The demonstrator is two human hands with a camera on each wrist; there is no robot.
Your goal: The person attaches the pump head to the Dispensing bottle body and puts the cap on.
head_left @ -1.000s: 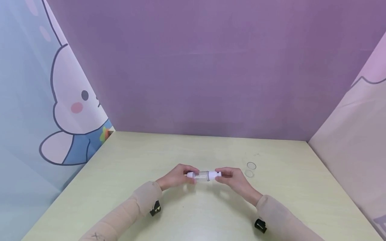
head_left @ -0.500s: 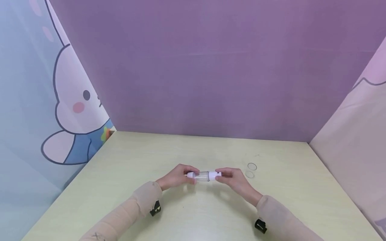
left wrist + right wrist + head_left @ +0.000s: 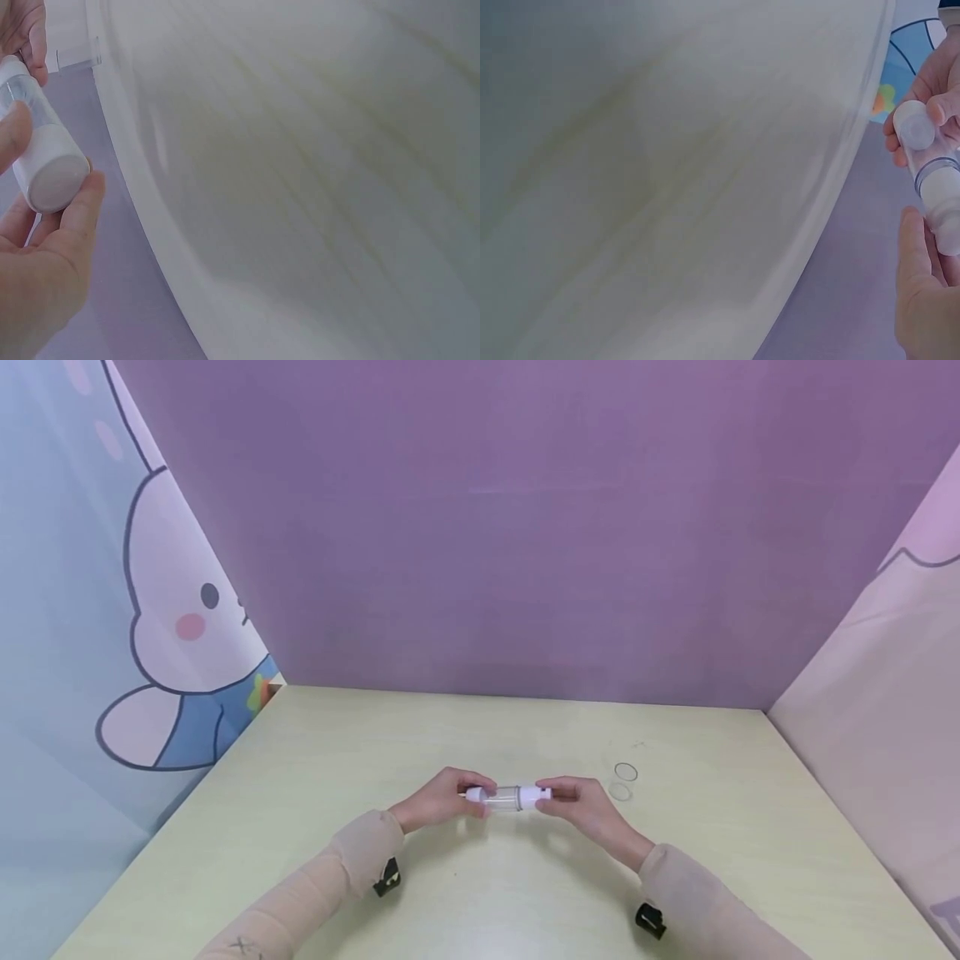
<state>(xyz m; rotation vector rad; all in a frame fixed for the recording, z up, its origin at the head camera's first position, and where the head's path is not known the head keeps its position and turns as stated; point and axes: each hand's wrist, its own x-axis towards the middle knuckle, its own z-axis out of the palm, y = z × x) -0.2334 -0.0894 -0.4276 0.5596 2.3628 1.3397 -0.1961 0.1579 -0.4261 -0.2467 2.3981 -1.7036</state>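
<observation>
- Head view gives me a purple wall (image 3: 487,527) filling the back, biggest thing in frame.
- Pale table (image 3: 360,727) runs out from its foot.
- Printed curtain (image 3: 60,610) down the left side.
- Left hand (image 3: 442,797) clamped on one end of the bottle (image 3: 502,799), thumb against fingers; right hand (image 3: 583,803) pinches the other end. Both have hold, tips facing each other.
- My read on the step: a two-handed grip, one hand per end. I see no gap where pump meets body; can't tell whether there's twist or pull on it.
- Next move, I'd say, calls for left steadying the body, right working the pump end evenly in line, no bending.
- Bottle sits between the hands, off the table, mid-width in head view.
- Long axis near level, side to side, roughly parallel to the wall's foot. Pump end (image 3: 530,797) points to the right hand, flat end (image 3: 58,182) to the left.
- Clear piece (image 3: 623,782), maybe a cap, looks upright on the table, near the right hand, untouched.
</observation>
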